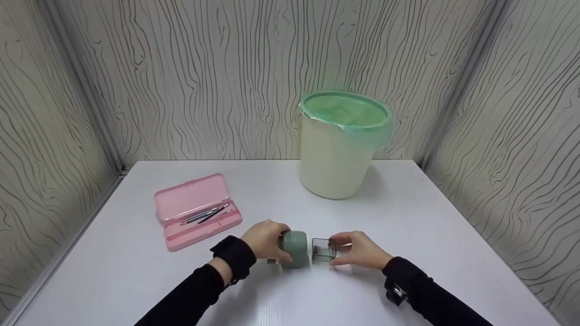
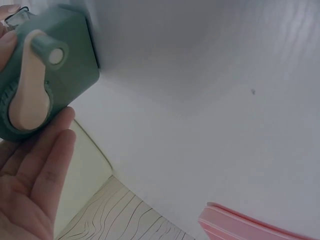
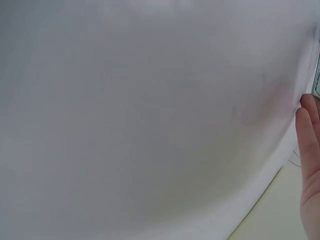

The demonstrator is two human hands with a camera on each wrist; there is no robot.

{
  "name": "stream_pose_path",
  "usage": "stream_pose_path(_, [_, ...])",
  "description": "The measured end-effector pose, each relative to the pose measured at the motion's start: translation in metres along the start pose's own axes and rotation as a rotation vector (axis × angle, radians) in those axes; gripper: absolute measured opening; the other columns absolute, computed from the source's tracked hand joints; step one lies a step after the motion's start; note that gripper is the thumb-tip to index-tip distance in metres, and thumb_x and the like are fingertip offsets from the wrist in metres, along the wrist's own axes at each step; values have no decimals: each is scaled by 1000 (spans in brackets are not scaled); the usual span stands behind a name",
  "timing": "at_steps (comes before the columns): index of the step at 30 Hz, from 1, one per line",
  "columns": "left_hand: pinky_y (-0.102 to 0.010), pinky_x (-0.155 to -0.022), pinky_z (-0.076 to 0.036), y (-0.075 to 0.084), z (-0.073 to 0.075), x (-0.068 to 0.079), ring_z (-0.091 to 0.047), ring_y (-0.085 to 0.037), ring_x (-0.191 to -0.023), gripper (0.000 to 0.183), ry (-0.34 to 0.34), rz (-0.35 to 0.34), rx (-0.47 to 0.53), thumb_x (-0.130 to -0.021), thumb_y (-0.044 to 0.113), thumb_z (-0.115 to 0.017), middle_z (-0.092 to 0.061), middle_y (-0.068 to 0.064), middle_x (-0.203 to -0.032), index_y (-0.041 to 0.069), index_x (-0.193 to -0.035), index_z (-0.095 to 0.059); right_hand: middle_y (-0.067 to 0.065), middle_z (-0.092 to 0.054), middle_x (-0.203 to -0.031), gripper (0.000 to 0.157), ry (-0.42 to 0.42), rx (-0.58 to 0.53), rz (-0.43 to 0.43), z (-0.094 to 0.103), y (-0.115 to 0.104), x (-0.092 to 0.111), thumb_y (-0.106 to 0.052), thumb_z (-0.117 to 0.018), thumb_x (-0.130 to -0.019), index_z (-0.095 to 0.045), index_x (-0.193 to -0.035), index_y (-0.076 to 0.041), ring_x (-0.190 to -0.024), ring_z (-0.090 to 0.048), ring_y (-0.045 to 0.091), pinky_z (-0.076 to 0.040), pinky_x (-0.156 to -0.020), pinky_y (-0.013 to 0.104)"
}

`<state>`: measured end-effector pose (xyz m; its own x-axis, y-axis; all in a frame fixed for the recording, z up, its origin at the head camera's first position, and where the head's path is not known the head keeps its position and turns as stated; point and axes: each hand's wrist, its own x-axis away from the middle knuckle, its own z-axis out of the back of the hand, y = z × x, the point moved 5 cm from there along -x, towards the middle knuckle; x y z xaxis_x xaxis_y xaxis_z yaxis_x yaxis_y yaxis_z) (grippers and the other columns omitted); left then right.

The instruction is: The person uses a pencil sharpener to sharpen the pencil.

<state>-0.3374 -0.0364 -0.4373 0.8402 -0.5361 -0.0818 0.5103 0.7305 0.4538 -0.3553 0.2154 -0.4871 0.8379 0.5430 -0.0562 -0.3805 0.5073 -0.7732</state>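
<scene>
A green pencil sharpener [image 1: 295, 249] with a hand crank sits at the front middle of the white table. My left hand [image 1: 266, 240] holds it from the left, thumb in front and fingers behind. Seen in the left wrist view, its cream crank arm [image 2: 31, 95] ends in a green knob. At the sharpener's right, my right hand [image 1: 361, 250] pinches a small see-through shavings drawer [image 1: 323, 258] between thumb and fingers. The drawer stands just off the sharpener's white right-hand face. Only the fingers and palm edge of that hand show in the right wrist view.
An open pink pencil case [image 1: 190, 199] lies at the left, with several pencils or pens [image 1: 201, 216] inside. Toward the back right stands a pale bin [image 1: 333, 158] with a green rim and a thin green liner. Patterned panels [image 1: 217, 81] wall in the table.
</scene>
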Motion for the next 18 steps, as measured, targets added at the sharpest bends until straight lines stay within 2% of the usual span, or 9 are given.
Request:
stream_pose_path(4, [-30,-82,-59,-1,0,-1,-72,-15,-89,53,-4,3,8,-73,31,-93,-79,-7,-104,5,-114,-74,25,-71,-124,63,28,41,6,16,-5,-2,-18,-88,-79,-63,-128,12,-116,-69,42,-55,-100,43])
stream_pose_path(7, [-32,-84,-59,-1,0,-1,-72,-16,-91,53,-11,16,11,-73,31,-93,-79,-6,-106,6,-116,-74,26,-71,-123,63,56,86,11,36,-16,-6,-20,-87,-80,-63,-128,12,-115,-70,42,-56,-100,45])
stream_pose_path(13, [-33,-84,-59,-1,0,-1,-73,-18,-92,53,-15,14,12,-73,31,-92,-79,-7,-106,6,-116,-74,27,-69,-128,65,98,136,-38,84,-50,-11,-24,-86,-83,-61,-132,11,-120,-67,42,-54,-102,49])
stream_pose_path(18, [-31,-83,-59,-1,-1,0,-73,-17,-90,53,-11,2,13,-72,30,-93,-79,-7,-105,5,-115,-73,28,-65,-135,69,98,178,-81,119,-80,-17,-26,-84,-85,-57,-138,9,-126,-63,43,-51,-107,51])
